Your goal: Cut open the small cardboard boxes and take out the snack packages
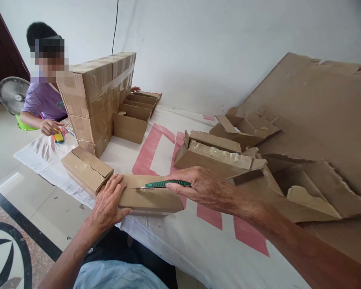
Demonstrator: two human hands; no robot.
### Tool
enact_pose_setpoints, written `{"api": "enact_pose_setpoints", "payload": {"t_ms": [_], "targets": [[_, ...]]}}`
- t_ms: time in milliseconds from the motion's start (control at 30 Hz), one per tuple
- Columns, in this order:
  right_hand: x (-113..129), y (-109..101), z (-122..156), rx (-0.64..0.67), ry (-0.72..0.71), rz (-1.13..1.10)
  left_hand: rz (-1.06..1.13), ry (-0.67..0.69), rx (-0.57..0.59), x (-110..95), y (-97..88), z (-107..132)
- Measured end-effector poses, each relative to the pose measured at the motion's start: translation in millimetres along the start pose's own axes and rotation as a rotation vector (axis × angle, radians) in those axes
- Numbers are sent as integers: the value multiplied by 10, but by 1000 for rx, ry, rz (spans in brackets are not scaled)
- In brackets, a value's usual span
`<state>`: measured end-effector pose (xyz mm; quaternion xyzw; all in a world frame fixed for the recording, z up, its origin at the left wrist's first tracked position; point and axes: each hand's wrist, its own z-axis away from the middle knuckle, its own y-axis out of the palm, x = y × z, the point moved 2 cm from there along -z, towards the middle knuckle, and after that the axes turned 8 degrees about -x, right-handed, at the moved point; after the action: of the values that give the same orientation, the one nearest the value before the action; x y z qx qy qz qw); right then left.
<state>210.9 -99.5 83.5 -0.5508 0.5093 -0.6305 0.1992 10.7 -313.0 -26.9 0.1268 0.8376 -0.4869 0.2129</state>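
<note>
A small flat cardboard box (150, 197) lies in front of me on a white sheet with red marks (156, 152). My left hand (108, 202) lies flat on the box's left end, fingers spread. My right hand (203, 186) grips a green-handled utility knife (164, 184) whose blade tip touches the box's top edge. A similar taped box (86, 167) lies just left of my left hand.
A tall stack of taped boxes (99, 96) stands at the back left, with open boxes (135, 114) beside it. Another person in a purple shirt (43, 100) sits behind, a hand by a yellow object (59, 137). Torn cardboard (303, 132) piles up at right. A fan (13, 94) stands far left.
</note>
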Motion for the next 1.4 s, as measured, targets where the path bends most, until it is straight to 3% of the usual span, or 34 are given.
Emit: {"api": "enact_pose_setpoints", "payload": {"t_ms": [100, 233, 400, 533, 633, 700, 800, 900, 967, 1067, 1133, 1233, 1300, 1400], "targets": [[-24, -49, 5, 88, 34, 51, -10, 9, -13, -19, -16, 3], [-100, -123, 43, 89, 34, 77, -18, 35, -39, -21, -28, -4], [-207, -205, 142, 39, 32, 142, -35, 45, -44, -3, -27, -22], [-322, -394, 331, -1, 54, 111, -54, 64, -24, 12, -28, -23], [-581, -478, 582, -155, 172, -39, -74, 71, -28, 21, -32, -19], [-834, -369, 787, -347, 277, -130, -73, 69, -42, 15, -47, -19], [-1208, 140, 1097, -553, 407, -174, -64, 79, -94, -29, -102, -31], [-1457, 850, 1364, -597, 494, -119, -47, 113, -165, -113, -184, -63], [-1542, 1241, 1505, -631, 476, -25, -33, 151, -203, -179, -233, -88], [-1595, 1561, 1614, -666, 376, 76, -27, 201, -185, -268, -286, -117], [-1584, 1586, 1602, -696, 335, 107, -19, 234, -108, -314, -318, -131], [-1435, 1411, 1469, -788, 349, 22, 38, 268, 36, -367, -393, -161], [-1221, 1231, 1326, -835, 336, -109, 89, 237, 116, -383, -456, -201], [-790, 999, 1092, -811, 143, -280, 144, 111, 182, -365, -522, -299]]}}
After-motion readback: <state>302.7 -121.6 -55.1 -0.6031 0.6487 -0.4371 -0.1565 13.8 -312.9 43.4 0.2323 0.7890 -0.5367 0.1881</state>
